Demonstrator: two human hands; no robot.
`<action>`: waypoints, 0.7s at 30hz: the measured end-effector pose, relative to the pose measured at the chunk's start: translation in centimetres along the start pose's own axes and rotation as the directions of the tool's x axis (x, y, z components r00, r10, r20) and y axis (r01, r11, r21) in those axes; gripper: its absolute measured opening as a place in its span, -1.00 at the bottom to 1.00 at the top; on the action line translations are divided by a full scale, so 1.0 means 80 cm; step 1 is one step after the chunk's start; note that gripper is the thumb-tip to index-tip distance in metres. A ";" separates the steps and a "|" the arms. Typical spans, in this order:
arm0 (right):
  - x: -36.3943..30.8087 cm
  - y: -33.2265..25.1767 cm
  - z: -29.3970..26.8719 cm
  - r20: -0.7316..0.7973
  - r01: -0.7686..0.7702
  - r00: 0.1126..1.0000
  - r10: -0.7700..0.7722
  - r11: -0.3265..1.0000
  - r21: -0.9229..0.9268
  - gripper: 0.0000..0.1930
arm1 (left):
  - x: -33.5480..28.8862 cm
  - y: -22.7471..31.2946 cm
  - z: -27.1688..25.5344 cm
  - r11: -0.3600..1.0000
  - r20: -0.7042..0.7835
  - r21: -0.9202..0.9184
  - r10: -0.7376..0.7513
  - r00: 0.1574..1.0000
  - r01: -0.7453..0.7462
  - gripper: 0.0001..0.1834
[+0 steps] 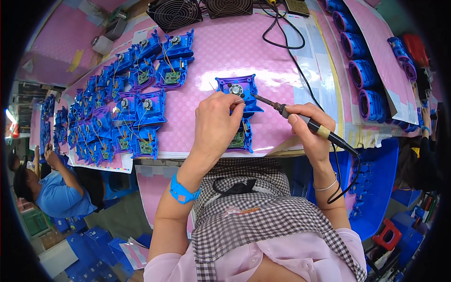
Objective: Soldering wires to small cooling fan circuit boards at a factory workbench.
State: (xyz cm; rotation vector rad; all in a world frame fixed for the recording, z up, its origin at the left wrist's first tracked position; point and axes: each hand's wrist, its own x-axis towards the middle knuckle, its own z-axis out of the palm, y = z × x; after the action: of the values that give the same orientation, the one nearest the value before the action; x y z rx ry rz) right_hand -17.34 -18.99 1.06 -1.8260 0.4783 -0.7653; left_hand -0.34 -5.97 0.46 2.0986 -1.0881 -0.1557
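In front of me on the pink-covered table lies a blue plastic housing (pixel 254 107) with a round silver speaker (pixel 236 89) in its upper half. A green circuit board (pixel 238 139) sits in the part nearest me, partly hidden by my left hand. My left hand (pixel 218 117) is over the housing's left side, thumb and forefinger pinched on a thin wire beside the speaker. In my right hand (pixel 314 127) is a soldering iron (pixel 307 123), gripped like a pen. Its tip points left and reaches the housing's right edge near the speaker; contact is hard to tell.
Several similar blue housings (pixel 147 105) with speakers and boards crowd the table's left. Two black fans (pixel 174 14) stand at the back. The iron's black cable (pixel 300 70) runs along the right. Blue-purple round shells (pixel 361 74) line the right; a blue bin (pixel 376 188) stands below. Another person (pixel 66 183) sits at left.
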 end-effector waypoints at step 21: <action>-0.010 0.011 -0.001 -0.124 -0.051 0.990 0.068 0.990 0.133 -0.81 | -0.007 -0.007 0.008 1.000 -0.032 0.004 -0.022 0.999 0.022 -0.89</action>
State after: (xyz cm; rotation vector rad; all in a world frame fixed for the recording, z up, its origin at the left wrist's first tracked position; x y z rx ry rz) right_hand -17.94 -18.82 -0.01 -1.6415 0.5514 -0.8566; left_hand -0.58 -5.69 -0.47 2.1107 -1.0483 -0.1301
